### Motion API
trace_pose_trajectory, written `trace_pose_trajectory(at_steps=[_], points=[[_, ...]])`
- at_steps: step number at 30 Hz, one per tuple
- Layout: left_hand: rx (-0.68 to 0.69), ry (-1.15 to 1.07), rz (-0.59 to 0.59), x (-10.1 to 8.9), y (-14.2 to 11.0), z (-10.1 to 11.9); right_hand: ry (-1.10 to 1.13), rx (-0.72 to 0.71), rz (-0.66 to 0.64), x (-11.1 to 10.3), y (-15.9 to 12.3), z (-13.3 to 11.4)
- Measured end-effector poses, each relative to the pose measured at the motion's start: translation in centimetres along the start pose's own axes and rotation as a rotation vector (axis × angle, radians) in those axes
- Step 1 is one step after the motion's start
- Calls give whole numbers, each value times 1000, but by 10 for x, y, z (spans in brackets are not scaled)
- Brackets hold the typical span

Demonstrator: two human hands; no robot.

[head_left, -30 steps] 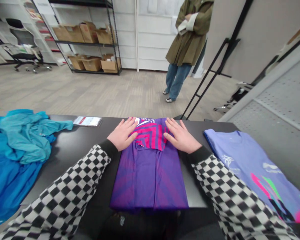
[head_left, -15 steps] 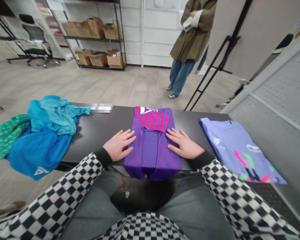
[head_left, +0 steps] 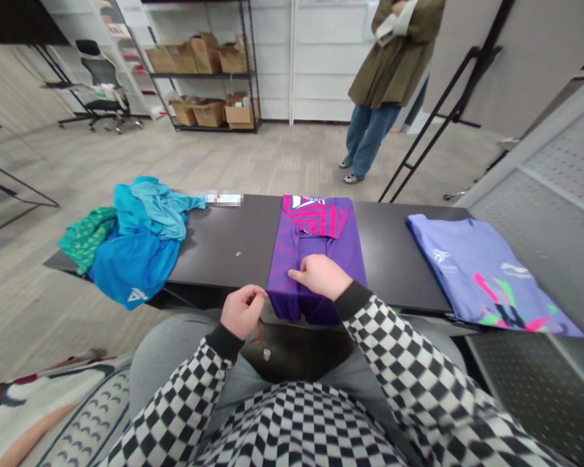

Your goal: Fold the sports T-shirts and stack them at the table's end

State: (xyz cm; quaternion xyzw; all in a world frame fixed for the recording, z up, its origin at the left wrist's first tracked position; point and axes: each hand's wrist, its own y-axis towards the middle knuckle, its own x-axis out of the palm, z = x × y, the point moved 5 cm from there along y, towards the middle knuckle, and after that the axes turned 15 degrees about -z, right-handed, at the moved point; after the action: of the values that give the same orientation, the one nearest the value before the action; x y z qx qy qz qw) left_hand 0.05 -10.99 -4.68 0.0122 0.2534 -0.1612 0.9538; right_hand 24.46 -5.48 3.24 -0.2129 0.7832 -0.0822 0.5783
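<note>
A purple jersey (head_left: 316, 259) with pink chevrons lies folded lengthwise on the black table, its patterned top section (head_left: 316, 217) folded at the far end. My right hand (head_left: 321, 275) lies on the jersey's lower half, fingers together and pointing left. My left hand (head_left: 243, 311) is raised at the jersey's near left corner, with its fingers curled. Its fingertips are at or very close to the cloth, and I cannot tell whether they pinch it. The jersey's near edge hangs just in front of my lap.
The black table (head_left: 209, 259) holds a heap of blue, teal and green garments (head_left: 136, 246) at left and a folded lavender T-shirt (head_left: 486, 275) at right. A standing person (head_left: 389, 65) and shelves of cardboard boxes (head_left: 204, 78) are beyond the table.
Both hands were flat on either side of the jersey. Now the left hand has lifted toward the near corner and the right has moved onto the jersey's middle. The view has tilted further down.
</note>
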Motion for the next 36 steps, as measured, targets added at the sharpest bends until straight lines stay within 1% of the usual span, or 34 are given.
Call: trace_pose_trajectory(at_steps=[3, 5, 6, 8, 11, 13, 15, 16, 18, 20, 21, 24, 26, 27, 29, 32, 36], points=[[-143, -58, -66, 14, -7, -37, -2, -13, -34, 12, 8, -2], [-182, -77, -112, 22, -6, -52, 19, -39, -30, 16, 9, -2], [-180, -87, -131, 25, -4, -56, 35, -48, -19, 17, 8, -2], [-158, -109, -155, 30, -1, -57, 61, -47, 11, 16, 5, -1], [-105, -172, -171, 37, 4, -49, 59, -16, 47, 11, -4, -2], [-70, -207, -174, 40, 6, -41, 38, 4, 67, 8, -17, -5], [-54, -206, -161, 42, 7, -35, 27, 14, 83, 10, -36, -9], [-58, -199, -149, 42, 7, -33, 34, 9, 83, 15, -47, -11], [-74, -208, -129, 43, 6, -31, 93, -12, 66, 34, -67, -13], [-91, -270, -121, 45, 5, -31, 240, -26, 73, 65, -82, -10], [-97, -320, -123, 47, 4, -32, 346, -25, 101, 83, -87, -6], [-100, -496, -155, 53, 2, -30, 682, -29, 251, 131, -86, 7], [-89, -583, -184, 57, 1, -27, 859, -53, 292, 153, -76, 12], [-80, -609, -198, 59, 0, -25, 928, -68, 289, 159, -70, 13], [-67, -633, -225, 60, -1, -23, 1016, -89, 268, 165, -59, 13], [-78, -643, -237, 61, -1, -24, 1021, -103, 243, 162, -54, 12], [-93, -693, -193, 61, 0, -30, 1026, -128, 275, 156, -58, 13]])
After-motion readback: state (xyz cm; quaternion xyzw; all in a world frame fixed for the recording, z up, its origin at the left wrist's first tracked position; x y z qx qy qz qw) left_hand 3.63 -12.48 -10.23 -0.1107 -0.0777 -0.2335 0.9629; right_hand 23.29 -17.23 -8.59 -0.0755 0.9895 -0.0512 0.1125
